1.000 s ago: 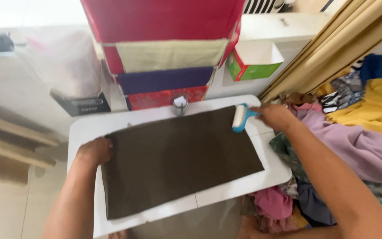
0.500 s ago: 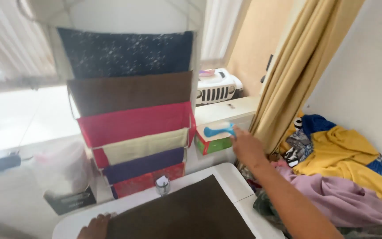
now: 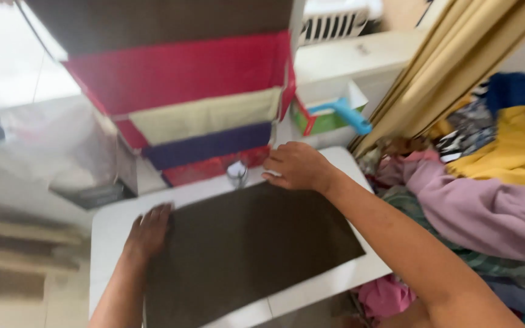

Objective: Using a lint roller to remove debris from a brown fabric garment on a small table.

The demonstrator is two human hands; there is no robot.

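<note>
Dark brown cloth (image 3: 250,249) lies spread flat on a white table (image 3: 113,222), covering most of the top, one corner close to the table's near right edge; left hand (image 3: 149,229) rests palm-down on the cloth's left edge, fingers released and flat, pressing not gripping; right hand (image 3: 296,166) sits at the cloth's far edge, knuckles up, fingers loosely curled with tips touching the fabric, holding nothing, forearm crossing the cloth's right side; small clear glass item (image 3: 236,173) stands on the table just beyond the far edge, just left of the right hand, blurred so exact kind unclear. To the right of the table, heap of clothes (image 3: 487,200), pink, yellow, blue and patterned pieces, beside a tan curtain (image 3: 451,67). Behind the table, hanging fabric panels (image 3: 202,103) in overlapping bands, dark brown on top, then red, cream, purple, red at the bottom. Further back right, green and red box (image 3: 320,118) on a white ledge with a blue-handled lint roller (image 3: 347,114) sticking out of it; white vented appliance (image 3: 332,21) at the top; bright blurred window area far left.
</note>
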